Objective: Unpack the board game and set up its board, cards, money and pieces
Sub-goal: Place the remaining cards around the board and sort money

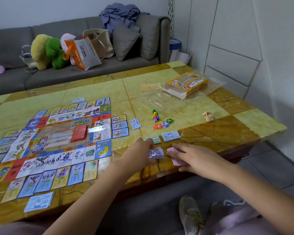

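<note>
The board (58, 138) lies flat on the worktop (227, 106), with its yellow-arrow start corner toward the hands. Picture cards (75, 173) line its edges in rows, and a red card deck (79, 134) sits on its middle.

Just right of the start corner, the left hand (141, 153) has its grip closed on the left end of a purple money stack (157, 153). Its curled fingers pinch the notes. The stack's long axis runs away from the board, roughly in line with the board's near edge.

Right of that, further from the board, the right hand (193, 156) lies on some pink notes (176, 158). Its fingers are stretched out and its grip is released, pressing rather than clasping. The pink notes are skewed, their long axis angled toward the worktop's near edge.

Beyond both hands, a green money stack (156, 139) and a blue money stack (171, 136) lie side by side, with their long axes also running away from the board. Farther right of the board are coloured pawns (154, 113), a die (155, 120) and numbered star chips (163, 124). The game box (187, 83) lies open on clear wrap toward the far right corner. A crumpled paper ball (208, 116) lies well right of the pawns.

Another blue stack (39, 201) lies by the board's near edge.
</note>
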Tool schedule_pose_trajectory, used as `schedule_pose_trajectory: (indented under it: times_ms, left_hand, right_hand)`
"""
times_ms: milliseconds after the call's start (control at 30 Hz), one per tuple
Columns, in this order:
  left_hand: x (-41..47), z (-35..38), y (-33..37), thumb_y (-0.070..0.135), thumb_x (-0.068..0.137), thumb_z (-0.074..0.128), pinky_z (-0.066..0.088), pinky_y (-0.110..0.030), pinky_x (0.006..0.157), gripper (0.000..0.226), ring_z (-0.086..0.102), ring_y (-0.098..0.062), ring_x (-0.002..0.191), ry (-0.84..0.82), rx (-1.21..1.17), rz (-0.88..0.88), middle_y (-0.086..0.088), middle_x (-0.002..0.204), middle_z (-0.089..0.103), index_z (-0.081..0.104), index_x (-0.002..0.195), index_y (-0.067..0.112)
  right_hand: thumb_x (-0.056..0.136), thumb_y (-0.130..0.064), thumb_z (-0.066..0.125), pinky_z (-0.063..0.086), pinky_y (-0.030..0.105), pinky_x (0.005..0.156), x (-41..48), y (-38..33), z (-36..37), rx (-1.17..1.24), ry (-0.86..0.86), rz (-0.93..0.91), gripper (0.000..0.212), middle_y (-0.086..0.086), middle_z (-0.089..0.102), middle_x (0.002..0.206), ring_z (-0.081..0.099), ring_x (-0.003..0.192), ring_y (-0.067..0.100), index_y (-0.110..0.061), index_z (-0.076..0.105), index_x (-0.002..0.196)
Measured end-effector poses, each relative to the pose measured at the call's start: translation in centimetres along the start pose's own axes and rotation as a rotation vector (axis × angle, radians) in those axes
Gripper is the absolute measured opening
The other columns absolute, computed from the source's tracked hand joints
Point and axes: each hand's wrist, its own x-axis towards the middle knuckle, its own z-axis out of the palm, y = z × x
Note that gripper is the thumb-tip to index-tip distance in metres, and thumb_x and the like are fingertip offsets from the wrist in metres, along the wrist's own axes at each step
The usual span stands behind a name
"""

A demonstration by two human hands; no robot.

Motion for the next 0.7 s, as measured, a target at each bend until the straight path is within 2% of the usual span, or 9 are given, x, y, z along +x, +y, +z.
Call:
schedule_pose_trajectory:
  times_ms: [133,200,267,367,467,567,600,700]
  left_hand:
    - [0.0,0.0,0.0,0.029,0.078,0.070,0.034,-0.021,0.052,0.044,0.050,-0.017,0.081,-0.003,0.009,0.018,0.001,0.101,0.044,0.051,0.119,0.026]
    - [-0.1,0.0,0.0,0.036,0.079,0.071,0.040,-0.023,0.059,0.047,0.053,-0.018,0.084,-0.010,0.013,0.033,-0.001,0.106,0.046,0.050,0.121,0.029]
    - [-0.1,0.1,0.1,0.043,0.079,0.070,0.045,-0.027,0.065,0.048,0.055,-0.018,0.084,-0.006,0.034,0.040,-0.001,0.108,0.048,0.050,0.120,0.030]
    - [-0.1,0.3,0.5,0.044,0.081,0.066,0.044,-0.028,0.063,0.043,0.055,-0.020,0.082,0.012,0.090,0.047,0.000,0.106,0.048,0.049,0.119,0.030]
    - [-0.1,0.3,0.9,0.040,0.083,0.063,0.042,-0.029,0.059,0.041,0.054,-0.022,0.080,0.025,0.141,0.041,-0.001,0.104,0.046,0.048,0.119,0.028]
    - [-0.1,0.5,1.0,0.040,0.083,0.062,0.039,-0.029,0.057,0.042,0.050,-0.020,0.076,0.054,0.168,0.039,0.000,0.101,0.044,0.047,0.119,0.026]
    - [0.0,0.6,0.9,0.040,0.083,0.062,0.039,-0.028,0.057,0.041,0.050,-0.020,0.076,0.064,0.165,0.039,-0.001,0.103,0.046,0.047,0.119,0.026]
    - [0.1,0.6,0.8,0.040,0.084,0.062,0.040,-0.029,0.059,0.040,0.052,-0.020,0.078,0.071,0.155,0.033,-0.002,0.107,0.048,0.047,0.119,0.027]
  right_hand:
    - [0.094,-0.028,0.054,0.042,0.036,0.102,-0.1,0.4,0.6,-0.042,0.029,-0.023,0.062,-0.001,0.023,0.156,0.030,0.141,0.019,-0.032,0.025,0.149]
    - [0.087,-0.025,0.066,0.052,0.036,0.089,-0.3,0.6,0.9,-0.055,0.117,-0.051,0.061,0.003,0.042,0.147,0.048,0.129,0.023,-0.029,0.041,0.143]
    - [0.073,-0.023,0.079,0.059,0.033,0.068,-0.4,0.9,1.4,-0.039,0.204,-0.084,0.061,0.004,0.061,0.127,0.065,0.105,0.023,-0.025,0.056,0.130]
    - [0.067,-0.025,0.082,0.058,0.029,0.057,-0.5,1.1,1.8,-0.032,0.274,-0.118,0.057,0.001,0.066,0.114,0.069,0.091,0.019,-0.024,0.062,0.121]
    - [0.073,-0.028,0.077,0.058,0.029,0.057,-0.5,1.1,2.0,-0.036,0.325,-0.128,0.048,0.002,0.066,0.116,0.069,0.093,0.019,-0.023,0.063,0.119]
    - [0.092,-0.033,0.050,0.059,0.031,0.062,-0.4,0.6,1.6,0.003,0.350,-0.086,0.032,0.003,0.067,0.117,0.069,0.095,0.019,-0.021,0.063,0.119]
    - [0.096,-0.030,0.046,0.059,0.033,0.066,-0.4,0.6,1.5,0.033,0.345,-0.075,0.033,0.004,0.067,0.118,0.068,0.096,0.020,-0.018,0.063,0.121]
    - [0.092,-0.008,0.055,0.057,0.035,0.077,-0.4,0.8,1.5,0.068,0.306,-0.058,0.039,0.002,0.064,0.124,0.065,0.104,0.020,-0.015,0.056,0.131]
